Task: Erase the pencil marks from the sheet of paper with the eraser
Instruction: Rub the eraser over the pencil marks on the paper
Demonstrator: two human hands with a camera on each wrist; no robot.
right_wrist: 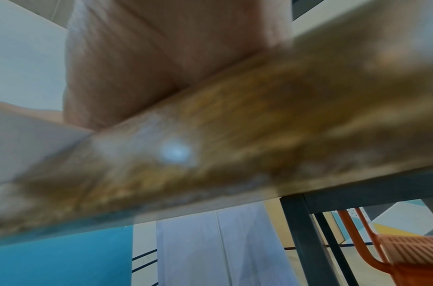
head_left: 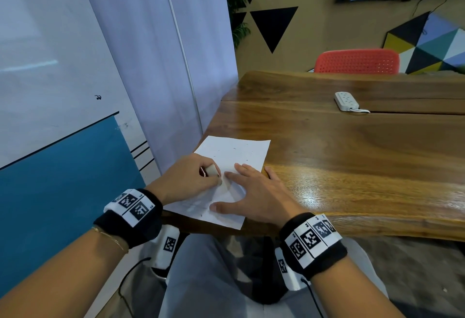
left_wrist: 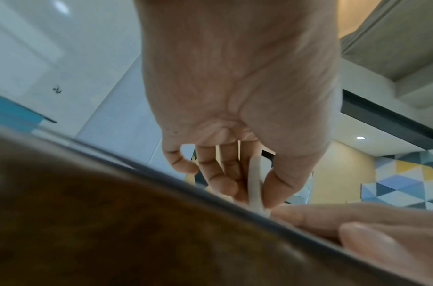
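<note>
A white sheet of paper with small dark pencil marks lies at the near left corner of the wooden table. My left hand pinches a pale eraser between thumb and fingers, its lower end down on the sheet. In the left wrist view the eraser stands upright between the thumb and fingers. My right hand lies flat on the paper with fingers spread, right beside the eraser. The right wrist view shows only the heel of the right hand on the blurred table edge.
A white power strip lies at the back of the table. A red perforated chair stands behind it. A white and blue wall panel is close on the left. My lap is under the table's front edge.
</note>
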